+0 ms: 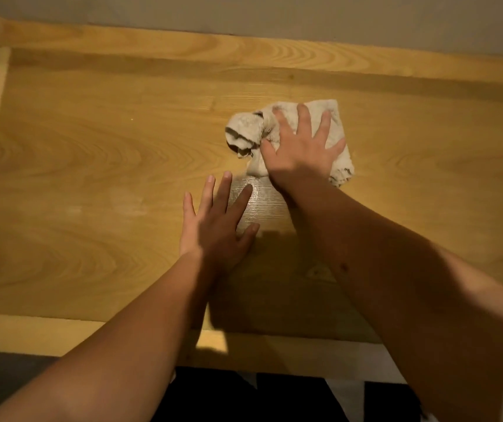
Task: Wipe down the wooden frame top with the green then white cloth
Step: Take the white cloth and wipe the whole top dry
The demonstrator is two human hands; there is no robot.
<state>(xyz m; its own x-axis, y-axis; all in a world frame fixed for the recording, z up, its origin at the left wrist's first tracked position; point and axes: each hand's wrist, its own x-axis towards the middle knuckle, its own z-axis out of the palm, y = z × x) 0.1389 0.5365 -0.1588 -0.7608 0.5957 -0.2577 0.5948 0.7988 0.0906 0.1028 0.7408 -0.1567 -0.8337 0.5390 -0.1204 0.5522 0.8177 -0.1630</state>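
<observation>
A person's right hand (300, 153), fingers spread, presses the bunched white cloth (286, 138) mid-panel on the wooden frame top (92, 166) – left hand (216, 220) flat, empty – bunching risks missed streaks

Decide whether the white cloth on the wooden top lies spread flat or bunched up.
Bunched up. The white cloth shows folds and a rumpled lump at its left, with the right hand pressed flat on it.

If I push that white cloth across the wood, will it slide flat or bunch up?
The white cloth looks soft and already crumpled, so it will likely bunch. The right hand pressed flat with spread fingers should help it slide. The wooden top looks smooth.
</observation>
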